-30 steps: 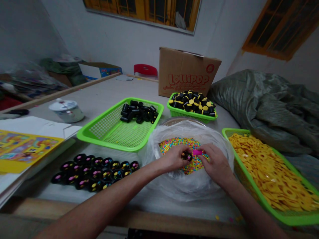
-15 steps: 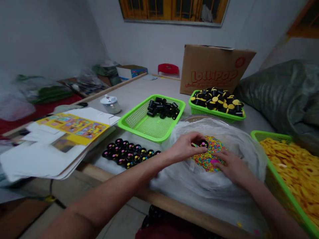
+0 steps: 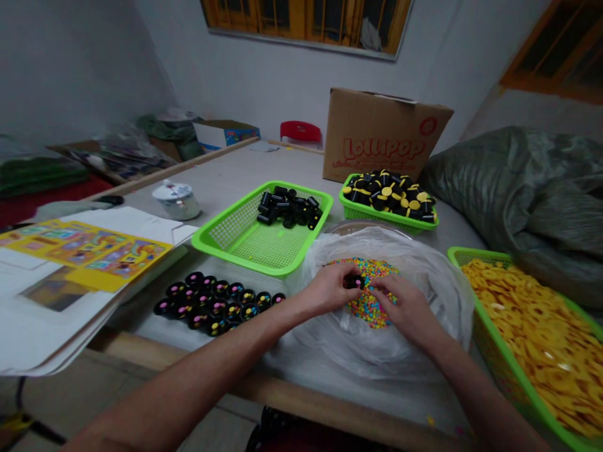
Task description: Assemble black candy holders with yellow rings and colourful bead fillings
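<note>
My left hand is closed around a small black cup with a pink bead-like candy showing at its mouth. It holds the cup tilted over a heap of tiny coloured candies in a white plastic bag. Close to the cup's mouth, my right hand has its fingers pinched together. A speck of pink shows by those fingers; what they hold is mostly hidden. Left of the bag, rows of black cups stand upright on the table, with coloured candies inside.
A green basket holds black cups; another is heaped with yellow-capped ones. At right, a green basket contains yellow rings. Card sheets, a white lidded pot, a carton and a dark sack stand around.
My right hand has moved up from the candies to the cup's mouth, its fingers drawing together. My left hand still holds the cup. The whole view has shifted somewhat.
</note>
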Demonstrator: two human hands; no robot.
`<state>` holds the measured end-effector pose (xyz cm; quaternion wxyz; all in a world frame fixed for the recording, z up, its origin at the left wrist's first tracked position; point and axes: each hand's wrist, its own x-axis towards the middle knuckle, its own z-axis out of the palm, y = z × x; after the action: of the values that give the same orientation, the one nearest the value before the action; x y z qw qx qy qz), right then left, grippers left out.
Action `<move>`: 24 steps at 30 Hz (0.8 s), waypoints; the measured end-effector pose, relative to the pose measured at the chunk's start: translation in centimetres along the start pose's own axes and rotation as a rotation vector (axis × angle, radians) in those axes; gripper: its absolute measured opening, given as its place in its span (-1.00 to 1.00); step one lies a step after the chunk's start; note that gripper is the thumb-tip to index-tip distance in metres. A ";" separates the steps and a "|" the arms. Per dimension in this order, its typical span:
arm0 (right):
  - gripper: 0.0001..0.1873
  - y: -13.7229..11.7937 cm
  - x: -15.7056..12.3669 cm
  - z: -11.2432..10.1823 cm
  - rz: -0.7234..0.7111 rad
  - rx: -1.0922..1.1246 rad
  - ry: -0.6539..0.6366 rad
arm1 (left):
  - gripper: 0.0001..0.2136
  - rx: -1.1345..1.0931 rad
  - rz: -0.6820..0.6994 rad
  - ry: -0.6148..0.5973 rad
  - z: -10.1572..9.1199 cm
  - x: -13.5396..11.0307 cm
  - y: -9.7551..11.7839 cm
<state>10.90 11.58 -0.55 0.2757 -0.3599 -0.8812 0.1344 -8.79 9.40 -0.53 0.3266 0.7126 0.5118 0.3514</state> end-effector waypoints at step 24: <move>-0.45 2.8 -3.2 1.2 0.136 -0.098 0.000 | -0.72 0.047 -0.175 0.382 -9.7 -16.5 5.0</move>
<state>13.66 11.29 -3.99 0.2479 -0.4319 -0.8603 0.1094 -18.13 -6.72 6.08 0.2361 0.5935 0.6324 0.4382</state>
